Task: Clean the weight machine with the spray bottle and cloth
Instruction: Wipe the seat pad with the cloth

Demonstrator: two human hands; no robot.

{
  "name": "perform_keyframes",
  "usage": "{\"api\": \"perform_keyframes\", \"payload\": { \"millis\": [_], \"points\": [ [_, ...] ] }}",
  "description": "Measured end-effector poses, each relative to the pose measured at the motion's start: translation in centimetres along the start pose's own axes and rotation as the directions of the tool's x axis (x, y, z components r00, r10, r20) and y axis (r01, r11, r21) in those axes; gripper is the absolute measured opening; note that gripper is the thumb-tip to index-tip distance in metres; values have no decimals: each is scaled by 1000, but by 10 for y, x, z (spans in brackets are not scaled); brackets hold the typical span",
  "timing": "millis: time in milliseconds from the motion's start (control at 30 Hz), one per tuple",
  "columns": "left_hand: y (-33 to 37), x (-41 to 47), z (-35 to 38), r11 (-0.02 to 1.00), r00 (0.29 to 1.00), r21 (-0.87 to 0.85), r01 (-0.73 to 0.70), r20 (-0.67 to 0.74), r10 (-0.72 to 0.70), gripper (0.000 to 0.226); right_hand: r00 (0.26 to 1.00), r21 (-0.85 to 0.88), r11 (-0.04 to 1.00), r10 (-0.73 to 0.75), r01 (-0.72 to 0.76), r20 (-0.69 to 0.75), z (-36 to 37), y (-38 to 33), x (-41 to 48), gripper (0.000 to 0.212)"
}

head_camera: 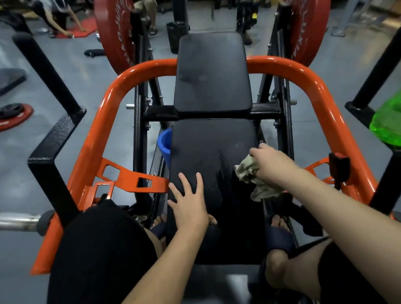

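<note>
**Cloth (pixel 254 179) at the seat's right edge**

Right grip (pixel 272 162) is bunched round the cloth, over the right edge of the seat (pixel 212 137). The wet patch (pixel 221 171) lies just left of it, and the seat's long axis runs away from me toward the back pad (pixel 211 72). I judge the wipe goes leftward, and this grip is the nearer one. Left grip (pixel 189 199) lies flat on the seat, fingers spread, holding nothing. The bottle (pixel 395 120) is a green blur far right, cut off by the frame, its nozzle hidden.
</note>
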State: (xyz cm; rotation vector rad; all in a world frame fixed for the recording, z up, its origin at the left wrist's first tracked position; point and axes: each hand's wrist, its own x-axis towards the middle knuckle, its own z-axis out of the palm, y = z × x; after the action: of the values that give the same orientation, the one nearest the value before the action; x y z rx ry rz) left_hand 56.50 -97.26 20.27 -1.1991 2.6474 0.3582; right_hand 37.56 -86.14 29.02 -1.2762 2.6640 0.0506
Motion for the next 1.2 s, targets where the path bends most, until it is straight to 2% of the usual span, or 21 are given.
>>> {"api": "perform_keyframes", "payload": {
  "millis": [100, 167, 233, 300, 400, 467, 567, 633, 733, 933, 1000, 1067, 1100, 1200],
  "points": [
    [-1, 1, -1, 1000, 1000, -3, 2, 11, -2, 145, 986, -95, 982, -162, 164, 24, -30, 6, 20, 22],
    [-2, 0, -1, 1000, 1000, -4, 0, 11, 0, 145, 980, -45, 979, -199, 198, -22, -30, 8, 33, 32],
    [-1, 1, -2, 1000, 1000, 2, 1, 6, -1, 144, 987, 180, 973, -130, 145, -94, -24, 8, 46, 49],
    [0, 2, -2, 1000, 1000, 3, 6, 8, -6, 144, 991, 314, 947, -30, 69, -129, -21, 4, 61, 54],
    [0, 2, -2, 1000, 1000, -4, 7, 11, -7, 144, 980, 348, 937, 42, 29, -195, -26, -2, 78, 37],
    [0, 2, -1, 1000, 1000, -2, 2, 3, -2, 144, 937, 410, 912, 134, 11, -322, -34, -3, 83, 20],
    [0, 1, -1, 1000, 1000, -6, 4, 4, -4, 144, 863, 500, 864, 293, -54, -412, -41, 0, 87, 15],
    [0, 1, -1, 1000, 1000, -16, 8, 14, -8, 144, 871, 517, 846, 349, -133, -347, -38, -1, 89, 10],
    [1, 1, -2, 1000, 1000, -24, 9, 19, -9, 143, 926, 477, 859, 316, -188, -205, -28, -14, 91, 14],
    [-1, -1, -2, 999, 1000, -44, -4, 15, 4, 143, 948, 446, 880, 265, -162, -179, -24, -25, 95, 54],
    [-1, -1, -3, 999, 1000, -51, -6, 14, 7, 142, 956, 427, 895, 228, -130, -187, -24, -20, 90, 49],
    [0, -1, -4, 998, 1000, -56, -1, 11, 2, 142, 955, 394, 907, 234, -148, -180, -22, -16, 89, 35],
    [1, -1, -4, 998, 1000, -61, 2, 12, -2, 143, 945, 375, 904, 283, -207, -161, -21, -15, 89, 41],
    [1, -2, -3, 998, 1000, -60, 9, 20, -8, 142, 870, 341, 830, 489, -442, -60, -17, -13, 85, 89]
  ]
}}
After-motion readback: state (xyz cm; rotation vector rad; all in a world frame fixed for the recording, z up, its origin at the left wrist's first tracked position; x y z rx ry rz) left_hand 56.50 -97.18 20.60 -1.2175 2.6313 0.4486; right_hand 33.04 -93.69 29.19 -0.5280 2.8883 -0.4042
